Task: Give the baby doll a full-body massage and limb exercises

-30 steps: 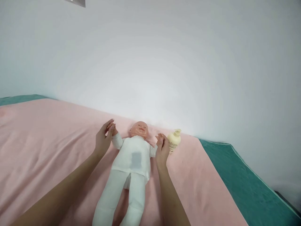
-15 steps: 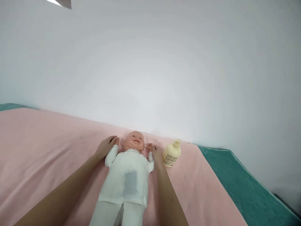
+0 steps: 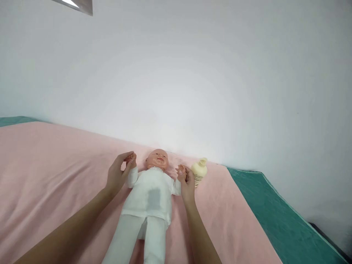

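A baby doll (image 3: 154, 187) in a white top and white trousers lies on its back on a pink sheet (image 3: 68, 157), its head toward the wall. A grey patch shows on the front of its top. My left hand (image 3: 118, 174) pinches the doll's hand at the left of its head, thumb and fingers round it. On the other side my right hand (image 3: 187, 185) grips the doll's other hand between thumb and fingers. Just right of my right hand stands a pale yellow pump bottle (image 3: 199, 170), partly hidden by that hand.
Green material (image 3: 269, 209) borders the pink sheet on the right and shows at the far left. A plain pale wall (image 3: 176, 73) rises behind the bed. Something dark lies at the lower right edge.
Both my hands have closed round the doll's hands and raised them a little. The doll's arms are now spread slightly wider. The view has shifted slightly.
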A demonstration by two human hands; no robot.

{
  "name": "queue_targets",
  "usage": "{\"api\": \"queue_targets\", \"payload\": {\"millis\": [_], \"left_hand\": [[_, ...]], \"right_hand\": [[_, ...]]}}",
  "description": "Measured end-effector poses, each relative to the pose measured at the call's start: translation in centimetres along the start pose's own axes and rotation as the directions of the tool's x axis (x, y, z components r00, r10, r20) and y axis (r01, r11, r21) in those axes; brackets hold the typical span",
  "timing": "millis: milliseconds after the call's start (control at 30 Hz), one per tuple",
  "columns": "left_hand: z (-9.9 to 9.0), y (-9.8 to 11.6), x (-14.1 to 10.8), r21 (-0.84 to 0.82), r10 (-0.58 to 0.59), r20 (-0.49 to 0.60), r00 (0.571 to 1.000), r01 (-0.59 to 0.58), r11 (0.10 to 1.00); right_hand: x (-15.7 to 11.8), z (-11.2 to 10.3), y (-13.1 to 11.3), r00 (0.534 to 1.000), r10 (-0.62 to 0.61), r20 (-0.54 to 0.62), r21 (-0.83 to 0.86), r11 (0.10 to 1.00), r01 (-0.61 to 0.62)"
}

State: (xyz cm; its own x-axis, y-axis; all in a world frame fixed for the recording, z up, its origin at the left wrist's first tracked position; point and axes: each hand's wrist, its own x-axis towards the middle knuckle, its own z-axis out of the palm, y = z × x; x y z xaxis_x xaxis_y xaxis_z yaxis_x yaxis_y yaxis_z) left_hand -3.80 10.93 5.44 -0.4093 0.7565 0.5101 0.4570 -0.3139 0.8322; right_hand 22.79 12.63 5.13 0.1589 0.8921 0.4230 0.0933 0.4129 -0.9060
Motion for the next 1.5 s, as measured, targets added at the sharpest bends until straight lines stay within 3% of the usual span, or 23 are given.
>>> {"api": "queue_targets", "payload": {"millis": [133, 333, 433, 500, 567, 633, 700, 767, 933, 1033, 1167, 1333, 1500], "left_hand": [[-2.9, 0.6, -3.1, 0.050, 0.024, -0.023, 0.999, -0.023, 0.998], [-7.2, 1.0, -8.6, 0.138, -0.151, -0.029, 0.988, 0.154, 0.978], [-8.7, 1.3, -10.8, 0.187, -0.317, 0.015, 0.948, 0.309, 0.933], [-9.4, 1.1, -11.8, 0.226, -0.393, 0.109, 0.913, 0.362, 0.904], [-9.7, 0.4, -12.3, 0.272, -0.392, 0.218, 0.894, 0.330, 0.904], [-9.8, -0.5, -12.6, 0.297, -0.323, 0.287, 0.902, 0.236, 0.925], [-9.7, -1.1, -12.6, 0.292, -0.247, 0.309, 0.918, 0.156, 0.944], [-9.7, -1.1, -12.6, 0.273, -0.243, 0.308, 0.920, 0.159, 0.949], [-10.3, 0.4, -11.1, 0.217, -0.498, 0.138, 0.856, 0.465, 0.859], [-9.8, 0.6, -8.6, 0.116, -0.461, 0.002, 0.888, 0.457, 0.882], [-7.1, 0.0, -4.2, -0.054, -0.400, -0.164, 0.902, 0.397, 0.916], [-2.4, -1.1, 0.1, -0.294, -0.413, -0.169, 0.895, 0.354, 0.888], [1.9, -2.9, 3.0, -0.289, -0.393, 0.004, 0.920, 0.377, 0.880]], "right_hand": [[-4.3, -2.0, -1.5, 1.000, 0.006, 0.020, -0.085, 0.996, -0.004], [-11.5, -4.2, -1.8, 0.988, 0.041, 0.146, -0.307, 0.952, 0.006], [-14.2, -4.7, -1.6, 0.977, -0.025, 0.213, -0.398, 0.911, 0.111], [-15.4, -4.9, -1.7, 0.975, -0.045, 0.218, -0.466, 0.873, 0.145], [-16.1, -5.0, -2.0, 0.981, -0.014, 0.194, -0.526, 0.842, 0.116], [-16.4, -4.9, -2.4, 0.982, 0.042, 0.185, -0.560, 0.825, 0.070], [-16.6, -4.8, -2.7, 0.980, 0.093, 0.174, -0.569, 0.822, 0.023], [-16.5, -4.7, -2.9, 0.979, 0.129, 0.156, -0.546, 0.838, -0.024], [-14.4, -5.1, -3.1, 0.986, 0.164, 0.038, -0.378, 0.915, -0.138], [-11.4, -4.9, -3.5, 0.985, 0.167, -0.028, -0.308, 0.937, -0.168], [-6.2, -3.7, -3.7, 0.991, 0.094, -0.090, -0.135, 0.985, -0.106], [0.0, -1.5, -1.2, 0.990, -0.050, -0.131, -0.109, 0.993, 0.036], [4.1, 0.1, 2.6, 0.997, 0.014, -0.073, -0.197, 0.980, -0.028]]}}
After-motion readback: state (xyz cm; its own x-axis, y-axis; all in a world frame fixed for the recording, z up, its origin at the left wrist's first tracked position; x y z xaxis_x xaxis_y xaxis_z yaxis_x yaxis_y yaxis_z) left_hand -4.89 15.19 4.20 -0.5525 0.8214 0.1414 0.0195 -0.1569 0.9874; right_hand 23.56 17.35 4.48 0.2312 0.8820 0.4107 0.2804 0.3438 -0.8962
